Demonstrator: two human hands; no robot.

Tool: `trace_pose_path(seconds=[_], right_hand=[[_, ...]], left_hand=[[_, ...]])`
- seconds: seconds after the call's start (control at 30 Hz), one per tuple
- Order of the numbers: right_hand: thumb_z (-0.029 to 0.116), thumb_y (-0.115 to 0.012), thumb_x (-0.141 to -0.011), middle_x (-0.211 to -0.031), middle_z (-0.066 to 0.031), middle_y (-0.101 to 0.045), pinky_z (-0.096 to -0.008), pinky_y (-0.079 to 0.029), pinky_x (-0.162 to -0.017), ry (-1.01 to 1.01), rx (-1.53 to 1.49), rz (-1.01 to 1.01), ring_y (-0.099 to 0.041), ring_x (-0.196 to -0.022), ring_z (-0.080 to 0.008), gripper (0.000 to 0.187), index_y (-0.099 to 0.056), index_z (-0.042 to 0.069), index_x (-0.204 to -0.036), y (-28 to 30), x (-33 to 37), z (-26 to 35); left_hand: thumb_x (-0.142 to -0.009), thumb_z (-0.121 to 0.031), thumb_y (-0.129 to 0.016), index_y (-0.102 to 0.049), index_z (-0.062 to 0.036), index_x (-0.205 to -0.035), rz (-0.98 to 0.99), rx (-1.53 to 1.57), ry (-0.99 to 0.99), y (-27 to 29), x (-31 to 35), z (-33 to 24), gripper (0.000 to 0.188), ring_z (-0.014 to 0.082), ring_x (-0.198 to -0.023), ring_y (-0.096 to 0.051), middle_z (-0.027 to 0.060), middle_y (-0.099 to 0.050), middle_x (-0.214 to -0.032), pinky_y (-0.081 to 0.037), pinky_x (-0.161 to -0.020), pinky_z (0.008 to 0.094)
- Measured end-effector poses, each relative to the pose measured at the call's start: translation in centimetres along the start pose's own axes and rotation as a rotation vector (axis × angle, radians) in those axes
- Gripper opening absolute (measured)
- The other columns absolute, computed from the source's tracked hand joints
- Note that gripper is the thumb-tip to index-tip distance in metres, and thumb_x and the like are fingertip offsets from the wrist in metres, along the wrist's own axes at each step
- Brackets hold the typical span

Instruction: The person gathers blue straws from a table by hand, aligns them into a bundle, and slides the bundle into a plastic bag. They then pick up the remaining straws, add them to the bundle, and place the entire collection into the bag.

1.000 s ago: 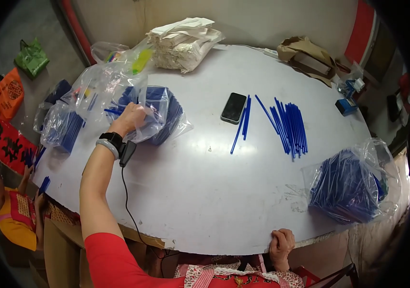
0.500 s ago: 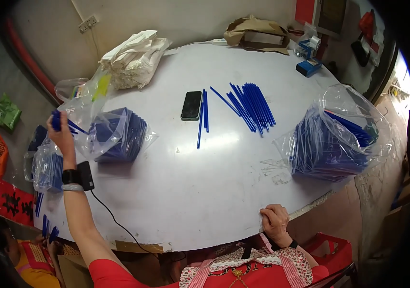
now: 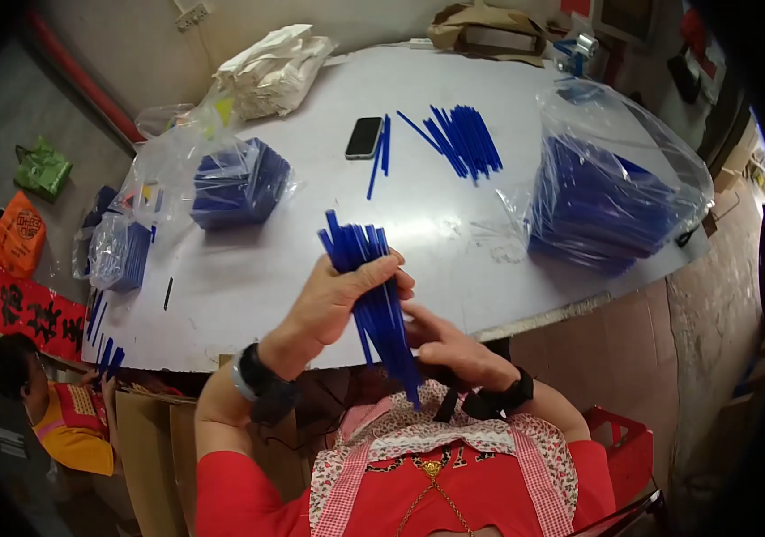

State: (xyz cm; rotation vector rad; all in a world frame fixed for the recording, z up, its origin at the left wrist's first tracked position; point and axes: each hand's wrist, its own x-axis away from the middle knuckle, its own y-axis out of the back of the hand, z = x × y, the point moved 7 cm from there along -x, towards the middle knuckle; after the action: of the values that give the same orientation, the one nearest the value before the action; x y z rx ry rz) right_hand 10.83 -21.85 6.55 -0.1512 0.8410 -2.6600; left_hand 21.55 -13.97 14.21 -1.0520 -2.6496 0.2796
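A loose bundle of thin blue plastic sticks (image 3: 382,304) is gripped in my left hand (image 3: 333,304), with the thumb laid across it. The bundle tilts, its upper ends fanned out over the table's near edge and its lower ends pointing toward my apron. Beside the bundle's lower right side is my right hand (image 3: 458,351), thumb and fingers apart; some of its fingertips are hidden behind the sticks, so I cannot tell whether they touch. Farther off, a pile of blue sticks (image 3: 467,139) lies on the white table (image 3: 311,259), with a few strays beside a phone (image 3: 364,139).
Clear plastic bags of stacked blue sticks stand at the right (image 3: 597,206), the left (image 3: 239,183) and the far left (image 3: 123,255). White bags (image 3: 270,72) and a brown paper bag (image 3: 490,31) sit at the back. At lower left, another person (image 3: 69,412) handles sticks.
My left hand has come from the bags at far left to the near middle, bringing the sticks. My right hand has left the table edge and come beside them. The view has shifted.
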Motion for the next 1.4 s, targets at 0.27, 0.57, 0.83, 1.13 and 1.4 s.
trace_pose_path(seconds=[0.27,0.57,0.83,1.13,1.4], right_hand=[[0.02,-0.065,-0.088,-0.106,-0.0147,-0.063,-0.0334,-0.052,-0.085,-0.329,-0.365,0.019,-0.063,-0.095,-0.0216,0.045,-0.047,0.0,-0.124,-0.5,4.2,-9.5],[0.015,-0.063,-0.09,-0.106,-0.016,-0.064,-0.0342,-0.055,-0.088,-0.312,-0.597,-0.007,-0.065,-0.097,-0.0243,0.038,-0.048,0.001,-0.122,-0.6,7.0,-10.3],[0.014,-0.062,-0.09,-0.11,-0.0176,-0.063,-0.033,-0.055,-0.088,-0.276,-0.606,-0.043,-0.065,-0.1,-0.0236,0.041,-0.047,0.001,-0.126,-0.3,7.2,-9.6],[0.016,-0.066,-0.086,-0.095,-0.0117,-0.063,-0.0315,-0.054,-0.076,-0.293,-0.459,-0.006,-0.064,-0.083,-0.0194,0.034,-0.051,0.0,-0.113,-0.4,5.4,-10.2],[0.001,-0.066,-0.08,-0.078,-0.0139,-0.061,-0.0422,-0.052,-0.073,-0.27,-0.375,-0.095,-0.061,-0.072,-0.0253,0.027,-0.053,0.002,-0.104,0.2,5.0,-7.3]], left_hand=[[-0.085,-0.01,-0.062,-0.039,0.0003,-0.134,0.122,0.315,0.19,-4.1,2.5,11.9,0.054,0.029,-0.108,-0.059,0.0185,-0.058,-0.119,-0.049,-0.095,0.0399],[-0.079,0.001,-0.054,-0.037,0.002,-0.136,0.16,0.478,0.255,-3.6,5.0,14.6,0.06,0.0326,-0.121,-0.051,0.0213,-0.053,-0.127,-0.047,-0.098,0.0423],[-0.085,-0.001,-0.053,-0.04,0.0015,-0.134,0.012,0.328,0.246,-2.7,6.2,13.6,0.05,0.0277,-0.113,-0.057,0.018,-0.054,-0.125,-0.049,-0.096,0.0413],[-0.09,-0.006,-0.056,-0.047,0.0,-0.13,-0.04,0.253,0.215,-1.1,6.9,13.1,0.042,0.025,-0.107,-0.06,0.0135,-0.061,-0.117,-0.05,-0.092,0.0385],[-0.093,-0.014,-0.055,-0.057,0.0002,-0.115,-0.481,-0.325,-0.502,15.1,3.2,-3.6,0.026,0.0166,-0.09,-0.062,0.0086,-0.065,-0.101,-0.051,-0.084,0.0295]])
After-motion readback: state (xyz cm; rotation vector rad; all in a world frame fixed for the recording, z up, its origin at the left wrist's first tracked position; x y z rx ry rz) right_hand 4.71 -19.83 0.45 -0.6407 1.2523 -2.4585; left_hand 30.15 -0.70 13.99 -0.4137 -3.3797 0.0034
